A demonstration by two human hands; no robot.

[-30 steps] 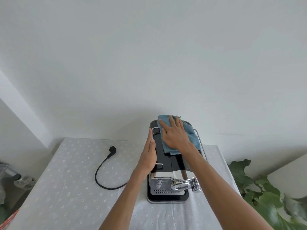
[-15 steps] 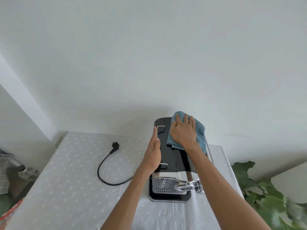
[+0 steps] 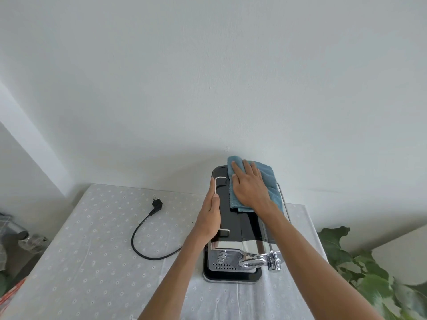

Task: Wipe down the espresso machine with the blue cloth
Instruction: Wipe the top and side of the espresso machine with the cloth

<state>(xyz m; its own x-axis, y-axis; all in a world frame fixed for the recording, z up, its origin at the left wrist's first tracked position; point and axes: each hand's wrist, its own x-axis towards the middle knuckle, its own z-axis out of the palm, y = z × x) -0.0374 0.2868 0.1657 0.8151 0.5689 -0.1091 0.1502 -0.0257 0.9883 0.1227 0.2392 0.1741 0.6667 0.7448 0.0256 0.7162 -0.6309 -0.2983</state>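
The right hand (image 3: pixel 250 189) lies flat on the blue cloth (image 3: pixel 268 174). Its grip is spread, with the fingers straight and slightly fanned, and the palm presses the cloth onto the far part of the black top of the espresso machine (image 3: pixel 240 225). The cloth is folded. Its far edge overhangs the far end of the machine toward the wall, and its right edge reaches the chrome rail (image 3: pixel 283 199). Compared with half a second earlier, cloth and hand now sit slightly further left and nearer on the top. One second earlier they sat left of centre, and from there they travelled to the far right corner. This indicates a side-to-side stroke confined to the far half of the top. The left hand (image 3: pixel 210 213) keeps its position. Its grip is pressed together, fingers straight and side by side, and it is laid edge-on against the left side of the machine, holding nothing. It appears to brace the body against the wiping force. The machine stands at the far right of the counter (image 3: pixel 97 239), near the wall, and its unplugged power cord (image 3: pixel 132 240) lies to the left. The task appears to be under way but far from complete. The near part of the black top, the chrome front (image 3: pixel 231 245) and the sides have no cloth contact at this moment. The next stroke calls for drawing the cloth toward the near edge while the left hand braces the machine.
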